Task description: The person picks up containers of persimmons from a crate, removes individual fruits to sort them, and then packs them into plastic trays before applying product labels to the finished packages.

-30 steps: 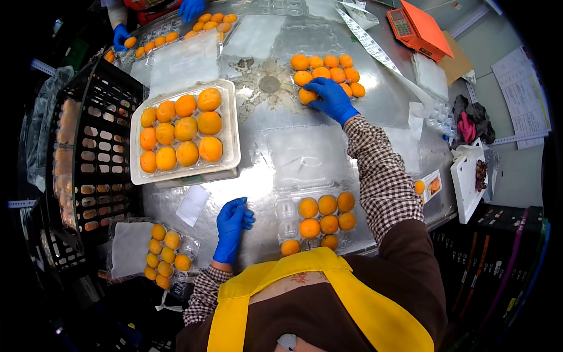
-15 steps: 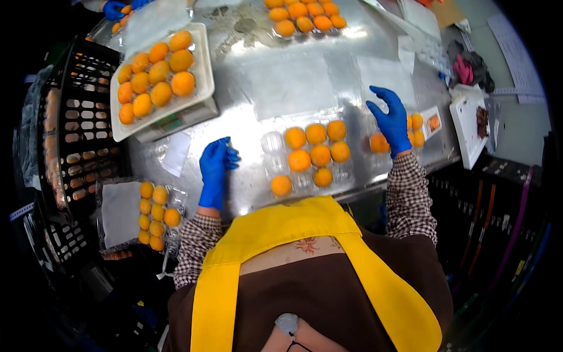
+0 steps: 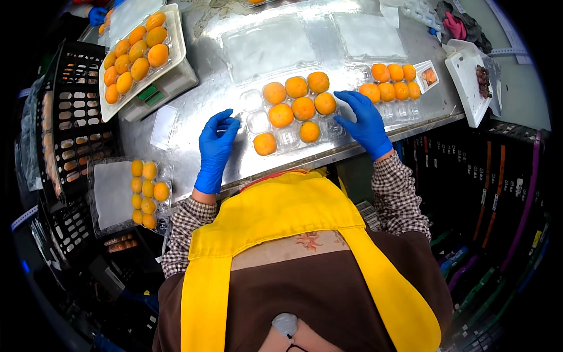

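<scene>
A clear plastic clamshell tray (image 3: 287, 136) lies on the metal table in front of me. Round orange fruits (image 3: 303, 108), apricot-like, fill many of its cups; several cups at its left and front hold none. My right hand (image 3: 362, 124), in a blue glove, is at the tray's right edge with thumb and fingers apart. Its fingertips are close beside the rightmost fruit (image 3: 325, 104); contact cannot be made out. Left of the tray, my left hand (image 3: 217, 149), also blue-gloved, hovers with loosely bent fingers and nothing in it. The tray's transparent lid (image 3: 268, 50) lies folded back behind it.
Another partly filled clamshell (image 3: 387, 108) with a picture card (image 3: 427, 76) sits at right. A fruit-filled tray rests on a white scale (image 3: 185, 79) at left. A further clamshell (image 3: 111, 196) and black crate (image 3: 75, 126) stand nearer left. A co-worker's gloved hand (image 3: 98, 16) shows far left.
My right hand has come left and nearer, from over the right-hand clamshell to the middle tray's edge. My left hand has stayed beside the tray. The whole view has shifted.
</scene>
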### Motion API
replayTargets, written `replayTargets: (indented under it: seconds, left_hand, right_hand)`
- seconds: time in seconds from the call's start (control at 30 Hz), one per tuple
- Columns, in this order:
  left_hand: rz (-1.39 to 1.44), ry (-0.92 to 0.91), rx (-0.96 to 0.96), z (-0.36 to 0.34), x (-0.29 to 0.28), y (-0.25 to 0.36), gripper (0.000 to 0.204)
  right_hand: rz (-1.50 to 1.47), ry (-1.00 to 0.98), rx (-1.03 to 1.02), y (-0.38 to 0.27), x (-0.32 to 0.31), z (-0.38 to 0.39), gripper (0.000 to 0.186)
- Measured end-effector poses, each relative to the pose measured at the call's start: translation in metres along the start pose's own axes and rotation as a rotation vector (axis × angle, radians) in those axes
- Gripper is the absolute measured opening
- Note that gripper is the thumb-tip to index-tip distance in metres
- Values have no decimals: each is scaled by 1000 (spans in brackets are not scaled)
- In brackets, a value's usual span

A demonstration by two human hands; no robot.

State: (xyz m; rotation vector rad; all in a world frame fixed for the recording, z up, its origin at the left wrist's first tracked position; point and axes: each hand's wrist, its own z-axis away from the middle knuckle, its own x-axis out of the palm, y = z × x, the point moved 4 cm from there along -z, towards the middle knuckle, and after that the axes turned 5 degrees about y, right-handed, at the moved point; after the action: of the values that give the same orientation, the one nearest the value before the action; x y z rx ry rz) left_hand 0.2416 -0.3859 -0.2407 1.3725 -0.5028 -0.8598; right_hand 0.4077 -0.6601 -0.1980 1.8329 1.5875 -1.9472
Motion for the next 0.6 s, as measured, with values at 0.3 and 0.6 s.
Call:
replayTargets:
  seconds: [0.3,0.6]
  left_hand:
    - [-304,-52,206,22,-3,17,39]
    - [-406,-150,302,23,16,36,47]
  right_hand:
    - [56,-61,-68,5,15,-11,50]
    - [60,-81,-58,9,22,-14,52]
